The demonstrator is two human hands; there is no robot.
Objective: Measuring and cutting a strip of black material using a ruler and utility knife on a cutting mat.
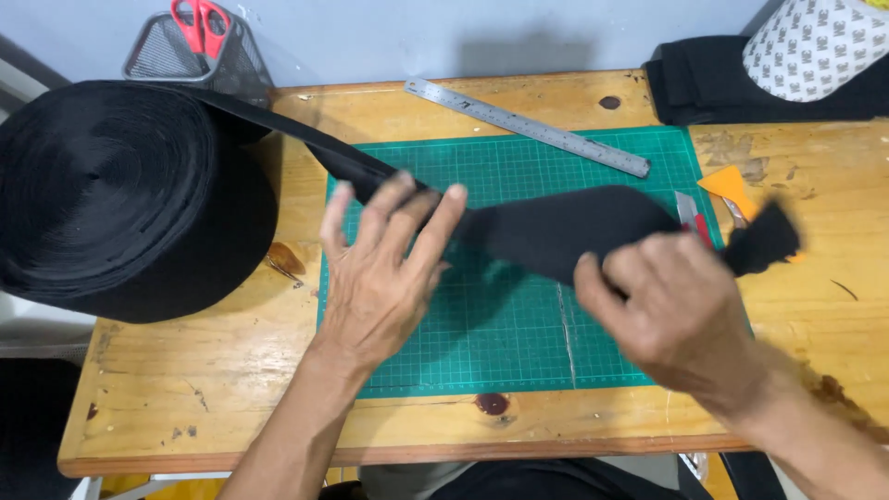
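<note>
We see a wide strip of black webbing (pixel 565 231), soft and matte, running from a big coiled roll of the same black webbing (pixel 120 194) at the far left, across a green cutting mat (pixel 482 343) printed with a fine grid. The mat lies flat on a worn wooden table (pixel 213 389) with knots and scuffs in its yellow grain.

The left hand (pixel 384 278) lies open, fingers spread, its fingertips pressing the strip down near the mat's far left part. The right hand (pixel 671 310) is closed around the strip at the mat's right edge, and the loose end (pixel 764 243) sticks out past the knuckles, blurred and slightly frayed in outline.

Far across the mat, a long steel ruler (pixel 528 127) lies at a slant, half on the mat and half on the wood. Just right of the mat we see an orange plastic wedge (pixel 730 185) and a small cutter (pixel 693 218) partly hidden by the strip. At the far left corner a black wire-mesh basket (pixel 185 56) holds red-handled scissors (pixel 199 23). At the far right, folded black fabric (pixel 704 88) sits under a white patterned roll (pixel 820 46).
</note>
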